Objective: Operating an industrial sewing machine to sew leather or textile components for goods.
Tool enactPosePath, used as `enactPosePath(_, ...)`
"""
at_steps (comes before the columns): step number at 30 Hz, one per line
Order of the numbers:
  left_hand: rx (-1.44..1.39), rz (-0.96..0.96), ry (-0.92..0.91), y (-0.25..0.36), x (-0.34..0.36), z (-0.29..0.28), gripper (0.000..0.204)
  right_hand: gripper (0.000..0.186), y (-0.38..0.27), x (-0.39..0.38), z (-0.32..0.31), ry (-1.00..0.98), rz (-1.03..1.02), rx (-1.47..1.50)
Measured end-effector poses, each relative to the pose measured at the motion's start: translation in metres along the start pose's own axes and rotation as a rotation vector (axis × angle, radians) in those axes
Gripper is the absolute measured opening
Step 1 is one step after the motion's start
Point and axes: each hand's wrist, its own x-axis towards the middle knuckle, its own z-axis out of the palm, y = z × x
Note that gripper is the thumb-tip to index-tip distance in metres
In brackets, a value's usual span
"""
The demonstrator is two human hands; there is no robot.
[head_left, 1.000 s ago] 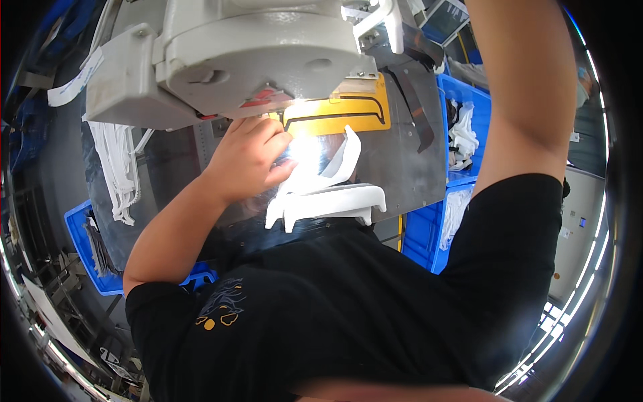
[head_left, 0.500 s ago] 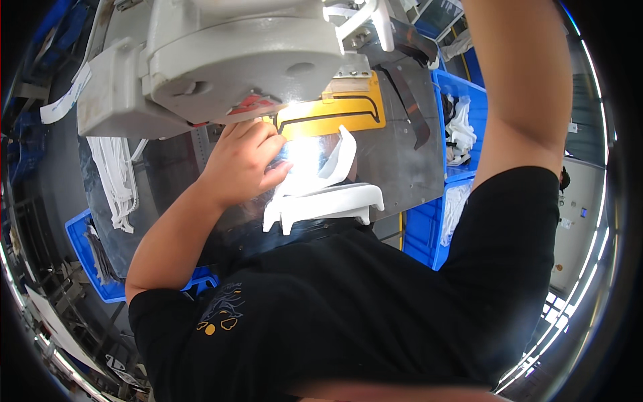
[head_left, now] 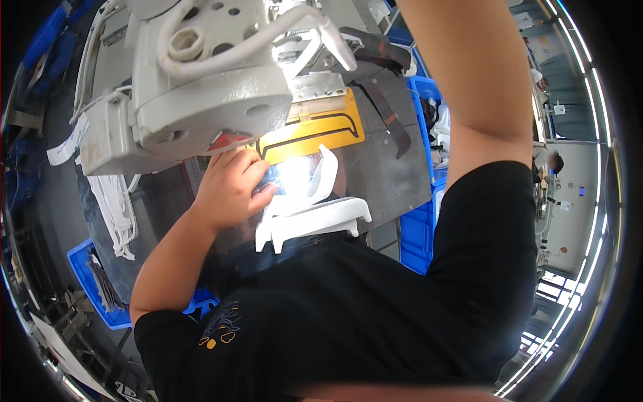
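Observation:
My left hand (head_left: 231,184) is at the front of a grey industrial sewing machine (head_left: 214,110), its fingers bent and close together. Their tips disappear beneath the machine head, so whatever they pinch is hidden; the thumb shows to the side. Just right of the fingers lies a yellow plate (head_left: 325,139) with a black-edged slot, partly under the machine. Nearer me, an angled white piece (head_left: 327,175) and a stack of white bracket-shaped pieces (head_left: 315,219) rest on the table under a bright light. My right arm stretches up past the top edge, leaving the right hand out of sight.
A dark strip (head_left: 385,114) lies across the grey table (head_left: 395,181) on the right. White strips (head_left: 110,214) hang at the left. Blue bins stand at the right (head_left: 416,234) and lower left (head_left: 84,275). Another person (head_left: 553,162) is far off at the right.
The whole view has shifted, showing more of the machine's top. My left hand keeps its place by the yellow plate. The right arm stays raised.

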Motion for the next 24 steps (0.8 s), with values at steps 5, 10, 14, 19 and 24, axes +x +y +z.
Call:
enactPosePath(5,0.003,0.009,0.007,0.001,0.001,-0.002,0.038,0.045,-0.002,-0.019,-0.006,-0.042,0.076,0.008)
enactPosePath(10,0.02,-0.002,0.037,0.001,-0.001,-0.003,0.04,0.028,-0.011,-0.055,-0.007,0.075,0.303,0.041)
enactPosePath(14,0.016,0.005,0.011,0.003,0.004,-0.002,0.045,0.015,0.028,-0.148,0.043,0.266,0.425,0.316)
enactPosePath(19,0.07,0.023,-0.003,0.003,0.001,-0.001,0.051,0.012,0.012,-0.279,0.174,0.194,0.43,0.6)
enactPosePath(24,0.134,0.042,-0.036,0.005,0.004,-0.003,0.053,0.026,-0.021,-0.331,0.212,0.08,0.289,0.374)
